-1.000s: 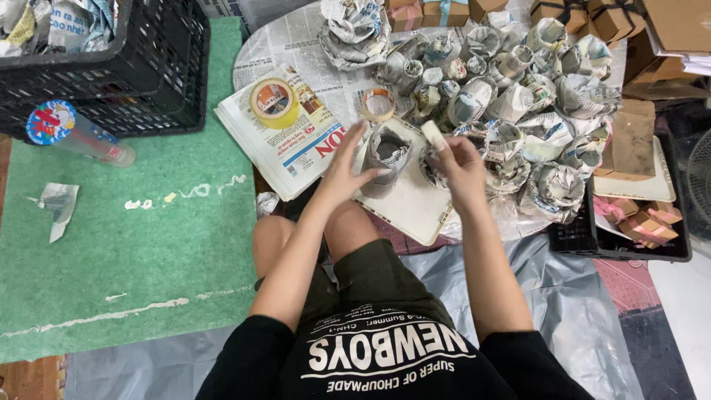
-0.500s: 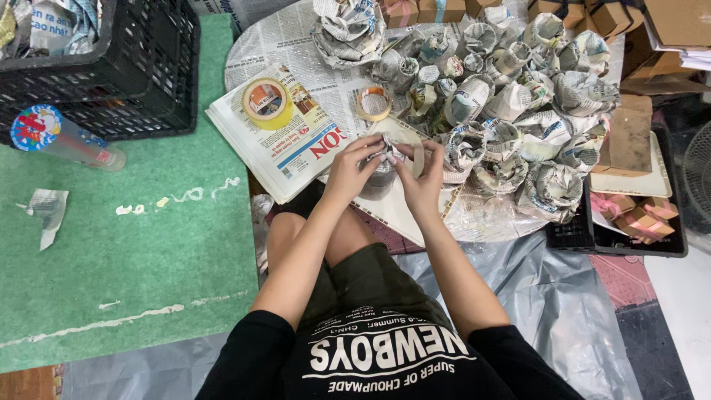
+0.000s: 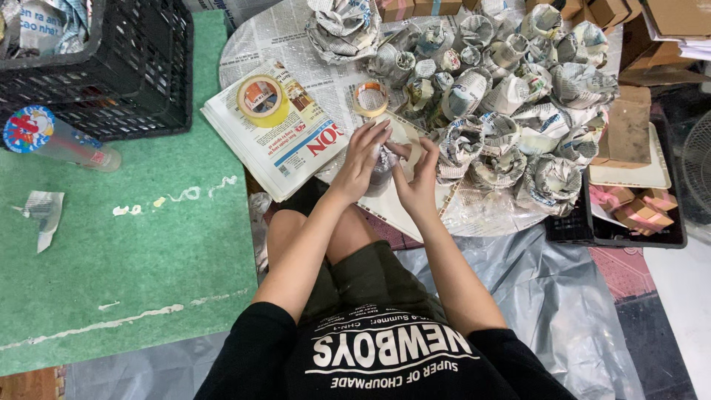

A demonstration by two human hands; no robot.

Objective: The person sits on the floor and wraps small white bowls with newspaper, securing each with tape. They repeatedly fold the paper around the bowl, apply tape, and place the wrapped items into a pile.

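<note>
1. At the far left stands a black slatted plastic crate [image 3: 111, 67], with a clear plastic bottle with a blue printed cap [image 3: 52, 141] lying beside it on the green mat [image 3: 126, 259]; both are well apart from the work and need no attention.
2. A flat stack of newspapers [image 3: 274, 141] carries a yellow-cored roll of clear tape [image 3: 261, 98]; a smaller brown-cored tape roll [image 3: 370, 98] lies just to its right, near enough to take up without leaning.
3. The left hand [image 3: 361, 159] curls over a small newspaper-wrapped bundle [image 3: 382, 164], its grip closed around the left side. It looks best to keep that hold firm so the paper cannot spring open.
4. The right hand [image 3: 419, 176] presses a pale strip against the bundle's right side, fingers narrowed onto it. Smoothing from the middle outward should seat the strip flat.
5. The bundle sits over a white board [image 3: 396, 211], just near of the tape rolls.
6. To the right, a heap of newspaper-wrapped parcels [image 3: 511, 96] crowds close; working low over the board avoids knocking them.
</note>
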